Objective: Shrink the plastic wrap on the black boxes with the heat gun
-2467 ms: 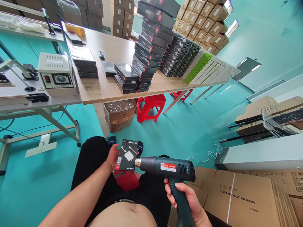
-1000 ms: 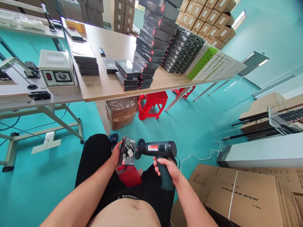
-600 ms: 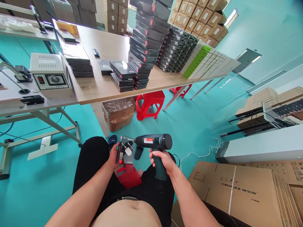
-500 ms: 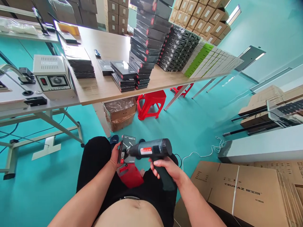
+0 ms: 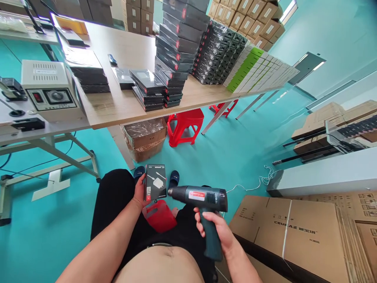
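Note:
My left hand (image 5: 140,192) is closed on the left edge of a small black product box (image 5: 155,182), whose front shows a white charger and cable. Wrapped round the handle of a dark heat gun (image 5: 203,198) is my right hand (image 5: 213,224). The gun's metal nozzle points left at the box's lower right side, with a small gap between them. Below the box, the red stool seat (image 5: 160,216) shows between my legs.
Ahead stands a wooden table (image 5: 123,108) with tall stacks of black boxes (image 5: 176,51) and white-green boxes (image 5: 250,72). A grey control unit (image 5: 51,90) sits at left. Red stools (image 5: 187,125) and a carton (image 5: 147,139) are beneath the table. Flattened cartons (image 5: 282,232) lean at right.
The heat gun has moved right and slightly down, away from the box front, so the charger picture now shows. The box has turned more squarely toward me. The view has shifted slightly.

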Action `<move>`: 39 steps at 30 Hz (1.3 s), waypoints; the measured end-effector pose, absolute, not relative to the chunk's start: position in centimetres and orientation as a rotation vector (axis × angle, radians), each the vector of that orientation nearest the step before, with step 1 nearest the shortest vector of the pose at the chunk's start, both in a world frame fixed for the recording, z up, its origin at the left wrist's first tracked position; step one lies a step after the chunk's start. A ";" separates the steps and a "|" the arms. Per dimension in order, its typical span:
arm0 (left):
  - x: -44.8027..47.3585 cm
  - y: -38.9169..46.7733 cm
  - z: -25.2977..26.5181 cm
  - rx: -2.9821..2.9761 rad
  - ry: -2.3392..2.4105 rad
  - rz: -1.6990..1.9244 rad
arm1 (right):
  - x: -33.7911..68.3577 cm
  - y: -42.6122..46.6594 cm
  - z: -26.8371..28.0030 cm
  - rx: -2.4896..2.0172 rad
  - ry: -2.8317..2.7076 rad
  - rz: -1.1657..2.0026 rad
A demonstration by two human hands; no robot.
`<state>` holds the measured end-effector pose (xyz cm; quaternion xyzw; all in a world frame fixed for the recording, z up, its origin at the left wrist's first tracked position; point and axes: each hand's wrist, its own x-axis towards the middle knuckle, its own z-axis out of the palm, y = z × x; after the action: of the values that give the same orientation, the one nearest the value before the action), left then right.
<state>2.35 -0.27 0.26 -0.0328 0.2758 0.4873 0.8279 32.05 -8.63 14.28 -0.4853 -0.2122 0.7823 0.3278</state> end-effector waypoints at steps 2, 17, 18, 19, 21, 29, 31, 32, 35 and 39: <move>2.5 -0.4 0.5 -0.064 0.581 0.974 | 32.2 -8.3 13.8 -1.198 -0.362 1.991; 3.5 -1.3 2.0 -0.072 0.661 0.744 | 29.8 -5.5 15.0 -1.060 -0.322 2.041; 3.5 -1.3 2.0 -0.070 0.661 0.736 | 29.4 -5.5 15.5 -1.088 -0.414 2.056; 3.5 -1.3 1.9 -0.067 0.662 0.726 | 28.9 -5.5 16.1 -1.128 -0.527 2.080; 3.4 -1.2 1.9 -0.060 0.666 0.711 | 28.0 -5.4 17.1 -1.231 -0.760 2.119; 3.0 -1.1 1.1 -0.090 0.657 0.770 | 26.8 -4.2 18.6 -1.388 -0.963 1.987; 3.0 -1.0 0.9 -0.103 0.679 0.825 | 27.3 -4.8 18.8 -1.332 -1.147 2.192; 3.0 -0.9 0.8 -0.113 0.681 0.865 | 27.7 -5.2 18.9 -1.300 -1.224 2.268; 2.9 -0.8 0.9 -0.136 0.617 0.924 | 28.7 -5.6 18.6 -1.343 -1.189 2.218; 2.8 -0.9 0.9 -0.145 0.569 0.886 | 29.7 -5.1 17.8 -1.461 -0.861 1.907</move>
<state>2.76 -0.92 0.87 -0.0690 0.2712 0.4226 0.8620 29.70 -5.12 17.84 -0.5478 -0.3229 0.7150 0.2904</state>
